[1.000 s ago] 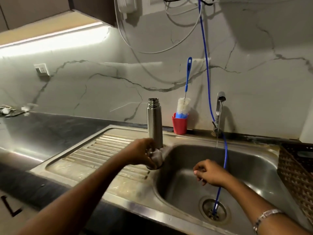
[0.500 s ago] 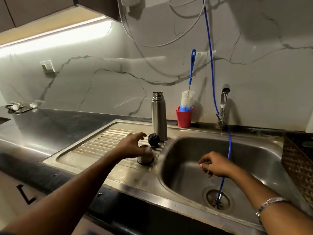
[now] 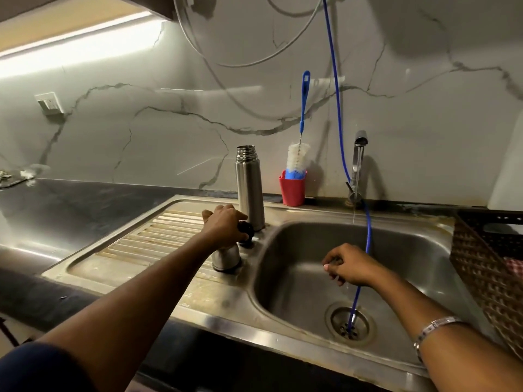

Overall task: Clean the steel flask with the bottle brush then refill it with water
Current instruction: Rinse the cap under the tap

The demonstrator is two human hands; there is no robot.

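A pale marble-veined wall (image 3: 424, 131) rises behind a dark, glossy surface (image 3: 70, 205) lit by a strip light under the cabinet. Set into it is a worn stainless sink (image 3: 300, 360) with a ribbed draining board on the left and a deep rounded basin on the right, where a thin blue hose (image 3: 338, 131) drops into the drain. A dark woven basket (image 3: 486, 267) sits at the right edge. The steel flask (image 3: 250, 190), a tall brushed cylinder with its threaded mouth uncapped, stands upright at the back of the draining board beside the basin. Just right of it a red cup (image 3: 293, 190) holds the bottle brush (image 3: 298, 157), white bristles below a blue handle. A slim tap (image 3: 357, 165) runs a fine stream. The left hand (image 3: 225, 224) has risen off the steel cup-lid (image 3: 226, 257) it was setting down half a second ago and now curls over the small black stopper (image 3: 245, 228) at the flask's foot. The right hand (image 3: 349, 265) stays loosely curled over the basin, holding nothing visible.
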